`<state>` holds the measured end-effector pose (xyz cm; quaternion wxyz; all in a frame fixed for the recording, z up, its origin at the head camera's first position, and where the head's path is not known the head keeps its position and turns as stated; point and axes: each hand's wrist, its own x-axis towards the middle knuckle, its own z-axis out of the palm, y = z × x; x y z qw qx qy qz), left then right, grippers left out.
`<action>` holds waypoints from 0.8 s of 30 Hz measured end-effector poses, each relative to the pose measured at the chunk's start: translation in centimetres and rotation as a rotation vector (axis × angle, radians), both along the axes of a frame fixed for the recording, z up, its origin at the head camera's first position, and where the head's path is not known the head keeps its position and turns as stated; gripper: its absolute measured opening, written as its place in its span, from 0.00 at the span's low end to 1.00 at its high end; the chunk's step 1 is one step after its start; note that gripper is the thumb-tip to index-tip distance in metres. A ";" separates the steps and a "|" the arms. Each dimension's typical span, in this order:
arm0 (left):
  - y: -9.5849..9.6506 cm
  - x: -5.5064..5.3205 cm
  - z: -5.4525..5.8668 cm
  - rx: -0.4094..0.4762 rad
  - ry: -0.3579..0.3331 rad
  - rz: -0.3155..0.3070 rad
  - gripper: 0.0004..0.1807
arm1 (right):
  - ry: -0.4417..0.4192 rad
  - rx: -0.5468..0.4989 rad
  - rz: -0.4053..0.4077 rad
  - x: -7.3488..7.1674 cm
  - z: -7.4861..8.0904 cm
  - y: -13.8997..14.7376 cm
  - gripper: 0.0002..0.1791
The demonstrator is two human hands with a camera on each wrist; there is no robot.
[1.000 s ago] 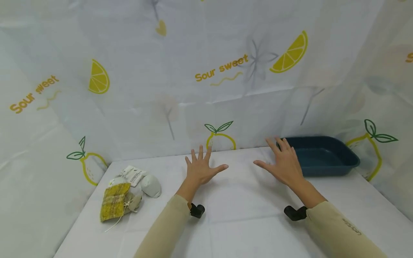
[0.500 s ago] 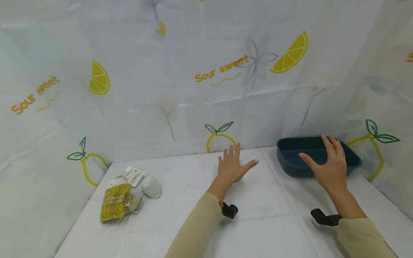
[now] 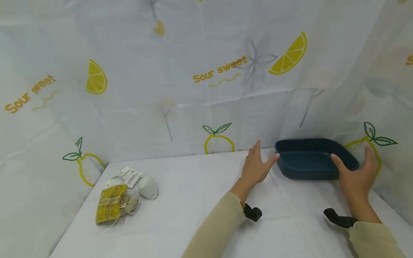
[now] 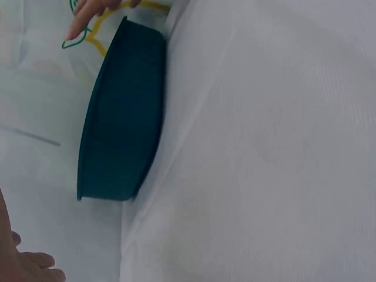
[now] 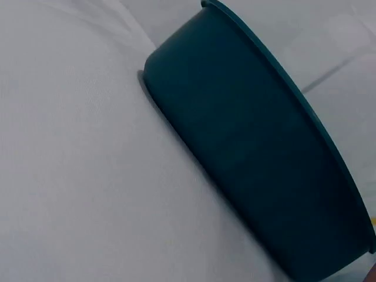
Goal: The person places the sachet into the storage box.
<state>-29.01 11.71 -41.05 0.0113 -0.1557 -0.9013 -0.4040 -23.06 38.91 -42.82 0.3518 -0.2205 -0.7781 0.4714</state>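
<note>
A dark teal plastic basin (image 3: 308,175) stands on the white-covered table at the back right. My left hand (image 3: 255,167) is just left of it, fingers extended and thumb spread toward its left end. My right hand (image 3: 359,179) is at the basin's right end, thumb in front of the rim and fingers beyond the corner; whether it touches cannot be told. Between the hands, the basin's side wall (image 4: 123,117) fills much of the left wrist view, with the right hand (image 4: 97,13) above it. Up close, the basin (image 5: 247,141) appears in the right wrist view. Neither hand grips anything.
On the table's left lie a yellow plaid cloth piece (image 3: 110,205), a beige bundle with a string (image 3: 129,205), a white tag (image 3: 130,177) and a rounded white item (image 3: 148,187). A lemon-printed white sheet (image 3: 180,118) hangs behind the table.
Both hands have moved right, from over the middle of the table to either end of the basin. The basin and the items on the left have stayed in place.
</note>
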 end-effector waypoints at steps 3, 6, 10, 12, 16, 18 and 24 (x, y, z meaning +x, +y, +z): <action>1.4 0.4 -0.8 0.169 -0.066 0.007 0.46 | 0.023 -0.043 -0.034 0.2 -0.8 1.0 0.46; 2.9 0.7 -1.6 0.277 -0.092 -0.002 0.44 | 0.015 -0.087 -0.044 0.4 -1.6 1.6 0.42; 4.5 1.2 -2.6 0.377 -0.110 -0.022 0.44 | -0.015 -0.137 -0.014 0.4 -2.5 1.7 0.41; 5.0 1.3 -2.8 0.414 -0.106 -0.038 0.45 | -0.030 -0.130 0.011 0.3 -2.8 1.5 0.42; 5.7 1.2 -3.1 0.483 -0.105 -0.073 0.45 | -0.057 -0.118 0.051 0.0 -3.1 1.5 0.44; 6.1 1.1 -3.2 0.499 -0.112 -0.087 0.45 | -0.058 -0.132 0.058 -0.1 -3.1 1.6 0.45; 6.9 0.9 -3.6 0.515 -0.150 -0.079 0.44 | -0.105 -0.155 0.067 0.1 -3.2 1.9 0.46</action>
